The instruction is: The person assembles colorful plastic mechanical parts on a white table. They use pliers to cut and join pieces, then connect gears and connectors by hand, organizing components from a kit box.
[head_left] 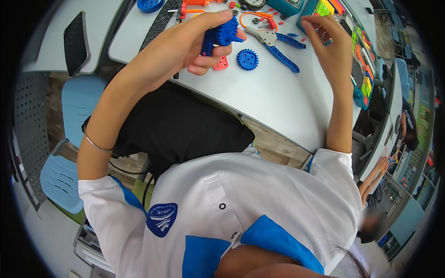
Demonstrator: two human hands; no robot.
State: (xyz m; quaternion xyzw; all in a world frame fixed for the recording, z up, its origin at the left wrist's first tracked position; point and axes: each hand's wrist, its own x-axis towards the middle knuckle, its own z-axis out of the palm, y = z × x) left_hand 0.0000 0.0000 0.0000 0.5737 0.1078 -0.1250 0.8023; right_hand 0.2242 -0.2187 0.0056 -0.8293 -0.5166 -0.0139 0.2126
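My left hand (199, 44) is raised over the table's near edge, fingers closed round a blue plastic gear assembly (225, 33). A toothed wheel, a beam and a short axle sticking out to the right can be made out on it. My right hand (330, 39) hovers at the right by the parts tray, thumb and forefinger tips brought together. Whatever they pinch, if anything, is too small to make out. Between the hands lie a loose blue gear (247, 60) and blue-handled pliers (276, 44). A coral-red plate with holes (221, 63) shows just below my left fingers.
A teal parts tray (360, 95) with colourful pieces lines the table's right side. Small red and blue pieces, an orange cord (244, 19) and a black track strip (160, 25) lie on the white table (278, 102). A phone (76, 44) rests at the left. Another person sits far right.
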